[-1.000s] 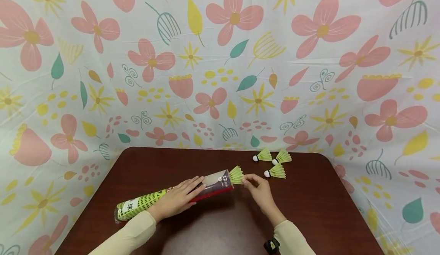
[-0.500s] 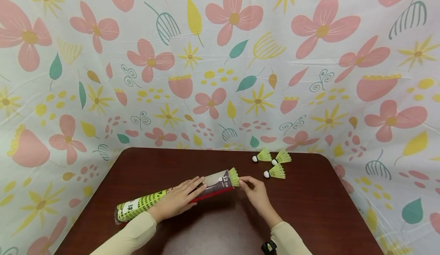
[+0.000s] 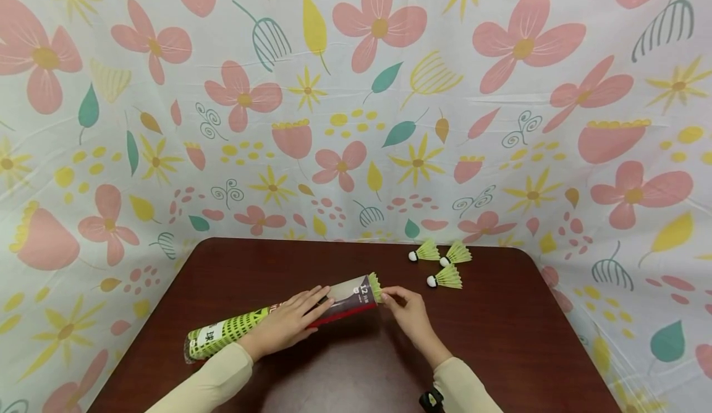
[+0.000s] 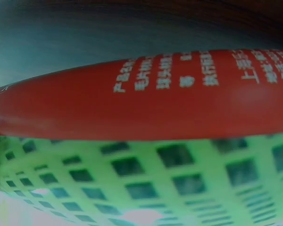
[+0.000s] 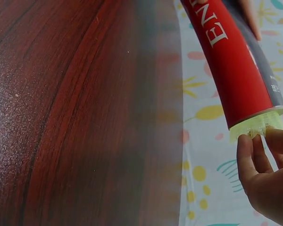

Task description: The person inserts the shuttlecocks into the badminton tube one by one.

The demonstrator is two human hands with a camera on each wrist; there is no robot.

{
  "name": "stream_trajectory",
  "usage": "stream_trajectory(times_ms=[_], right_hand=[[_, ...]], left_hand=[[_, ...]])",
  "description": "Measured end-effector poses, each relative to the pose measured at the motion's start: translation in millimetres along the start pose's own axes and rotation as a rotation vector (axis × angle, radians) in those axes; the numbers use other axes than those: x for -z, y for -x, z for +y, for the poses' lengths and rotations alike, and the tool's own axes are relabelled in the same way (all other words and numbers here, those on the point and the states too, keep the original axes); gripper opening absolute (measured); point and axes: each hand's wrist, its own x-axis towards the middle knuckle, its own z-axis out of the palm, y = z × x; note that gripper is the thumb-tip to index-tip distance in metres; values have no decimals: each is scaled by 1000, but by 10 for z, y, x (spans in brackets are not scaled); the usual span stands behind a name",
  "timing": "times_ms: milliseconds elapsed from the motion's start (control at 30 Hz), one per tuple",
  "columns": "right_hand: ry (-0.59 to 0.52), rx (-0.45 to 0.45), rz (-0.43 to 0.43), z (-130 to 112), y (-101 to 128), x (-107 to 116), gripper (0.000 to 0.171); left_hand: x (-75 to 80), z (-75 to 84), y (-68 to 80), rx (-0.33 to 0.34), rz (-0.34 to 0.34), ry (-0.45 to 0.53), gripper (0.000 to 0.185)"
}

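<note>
Place: we see a staged recording corner.
Backdrop: flowered cloth (image 3: pixel 356 91) draped on three sides.
Furniture: one dark wooden worktop (image 3: pixel 500 326) before us.

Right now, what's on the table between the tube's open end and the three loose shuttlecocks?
Only the right hand, fingers at the shuttlecock poking from the tube; otherwise bare table, in the head view.

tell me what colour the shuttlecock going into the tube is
Yellow-green; the shuttlecock at the tube mouth shows best in the head view.
</note>
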Motion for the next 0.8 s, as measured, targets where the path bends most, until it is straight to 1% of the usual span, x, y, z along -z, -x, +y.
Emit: stream_trajectory(times_ms=[100, 200, 400, 567, 800], right_hand=[[3, 8, 6, 118, -30, -27, 10], [26, 35, 6, 172, -43, -44, 8], [66, 75, -1, 185, -51, -58, 6], [63, 66, -13, 182, -64, -62, 7], [56, 70, -46, 153, -76, -53, 7]], left_hand=[[-3, 2, 0, -2, 2, 3, 86], [-3, 3, -1, -2, -1, 4, 86], [-3, -1, -12, -14, -1, -3, 88], [-1, -5, -12, -18, -11, -8, 90], [9, -2, -12, -17, -20, 7, 88]])
